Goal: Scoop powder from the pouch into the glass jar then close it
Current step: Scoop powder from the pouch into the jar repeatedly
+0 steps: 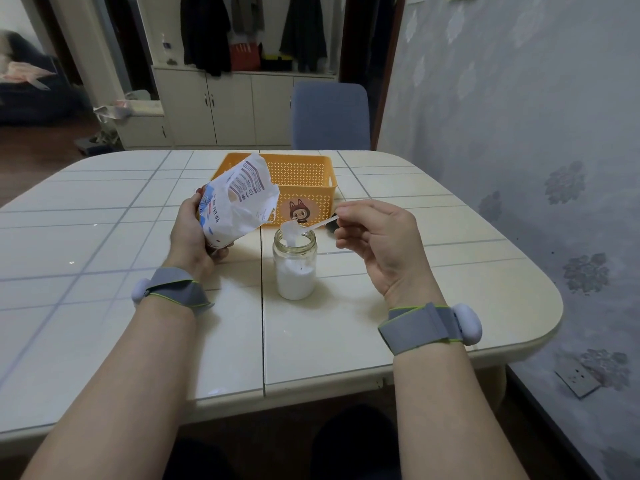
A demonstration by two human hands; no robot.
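1. The left hand (188, 233) grips the pouch (235, 199) low down, fingers wrapped round its base. It holds the pouch off the table (104, 237), tilted, with the torn mouth up and turned toward the jar. Holding it this near and steady should keep each spoon trip short.
2. The glass jar (295, 268) stands upright and uncapped between the hands, just in front of the orange basket (304, 174), roughly half full of white powder. The bowl of the white spoon (311, 227) sits at its mouth. It is best emptied low, inside the rim, so nothing spills onto the table.
3. The right hand (377, 244) pinches the spoon's handle end between thumb and forefinger, other fingers loosely curled, wrist raised clear of the table. A slow roll of the wrist should tip the load cleanly.
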